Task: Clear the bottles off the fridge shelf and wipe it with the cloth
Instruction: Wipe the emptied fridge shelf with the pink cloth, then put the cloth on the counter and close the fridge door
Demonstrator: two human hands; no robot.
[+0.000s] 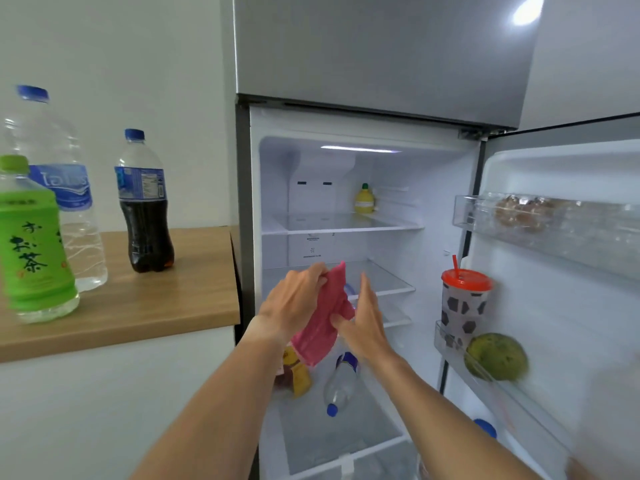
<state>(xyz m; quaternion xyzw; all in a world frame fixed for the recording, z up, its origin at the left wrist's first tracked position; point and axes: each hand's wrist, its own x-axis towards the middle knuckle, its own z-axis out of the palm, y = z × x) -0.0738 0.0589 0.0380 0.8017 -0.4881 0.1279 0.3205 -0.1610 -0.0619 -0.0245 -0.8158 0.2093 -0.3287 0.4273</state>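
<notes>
A pink cloth (327,320) hangs in front of the open fridge, gripped at its top by my left hand (294,301). My right hand (365,322) touches the cloth's right edge with the thumb, fingers stretched out. Behind the hands lies the bare glass middle shelf (384,282). Three bottles stand on the wooden counter (166,306) at the left: a green tea bottle (33,244), a large water bottle (62,188) and a cola bottle (145,202). A yellow lemon-shaped bottle (364,199) stands on the top shelf. A clear bottle (341,384) lies on the lower shelf.
The fridge door (571,271) stands open to the right; its racks hold a patterned cup with a red lid (462,306), a green round fruit (497,356) and a wrapped food item (519,211). A yellow packet (294,372) lies under the cloth on the lower shelf.
</notes>
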